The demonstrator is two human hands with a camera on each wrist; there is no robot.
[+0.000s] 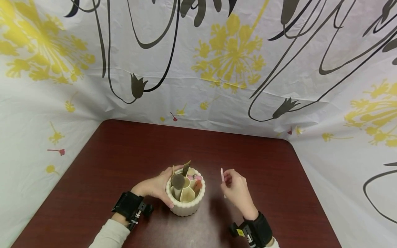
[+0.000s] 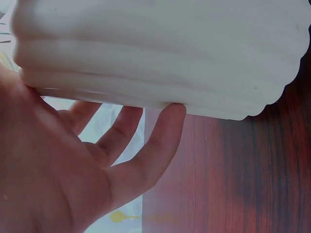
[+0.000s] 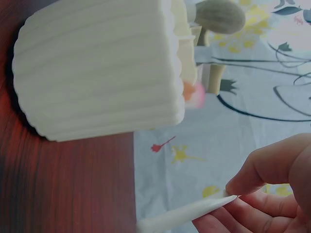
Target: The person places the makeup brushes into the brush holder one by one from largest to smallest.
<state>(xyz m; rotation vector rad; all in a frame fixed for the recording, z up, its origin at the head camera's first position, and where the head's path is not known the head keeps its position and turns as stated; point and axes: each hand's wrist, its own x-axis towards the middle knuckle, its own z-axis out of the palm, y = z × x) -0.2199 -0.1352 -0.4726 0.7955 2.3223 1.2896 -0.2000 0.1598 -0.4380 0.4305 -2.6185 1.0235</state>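
A cream, ribbed round organizer with petal-shaped compartments stands on the table. My left hand grips its left side, with the thumb at the front and fingers around the back. In the left wrist view, fingertips press against the scalloped wall. A makeup brush with a fluffy grey-brown head rises from one compartment, among other small items with pink and orange parts. To the right of the organizer, my right hand pinches a slim white stick between thumb and fingers, apart from the organizer.
The dark red-brown wooden table has rounded far corners. A white sheet printed with yellow and grey flowers hangs behind it and along both sides. Black camera straps are worn on both wrists.
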